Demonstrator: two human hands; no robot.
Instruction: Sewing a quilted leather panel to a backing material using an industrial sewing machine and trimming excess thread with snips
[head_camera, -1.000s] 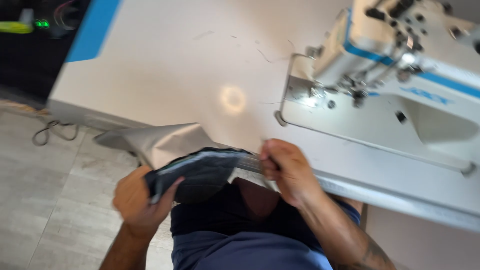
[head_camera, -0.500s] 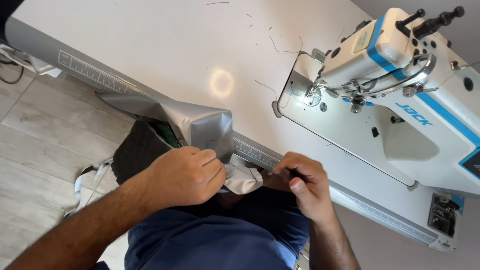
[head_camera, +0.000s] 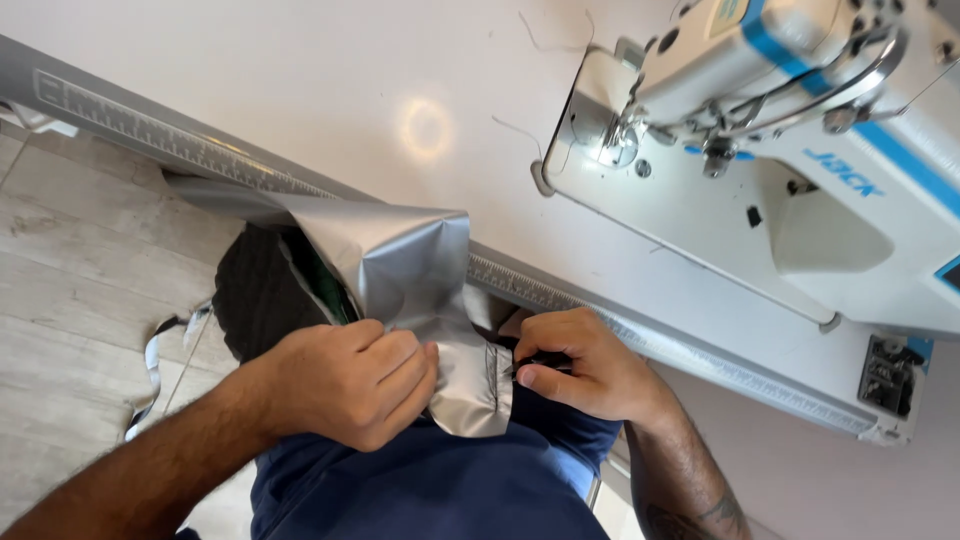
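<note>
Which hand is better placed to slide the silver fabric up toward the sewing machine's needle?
Probably the right hand: it pinches the silver fabric at its stitched edge and lies nearer the sewing machine. The left hand bunches the fabric farther away.

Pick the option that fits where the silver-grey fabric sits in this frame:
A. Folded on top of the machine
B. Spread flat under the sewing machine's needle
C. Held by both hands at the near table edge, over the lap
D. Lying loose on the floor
C: the left hand and right hand both grip the silver-grey fabric at the table edge, apart from the sewing machine.
</note>
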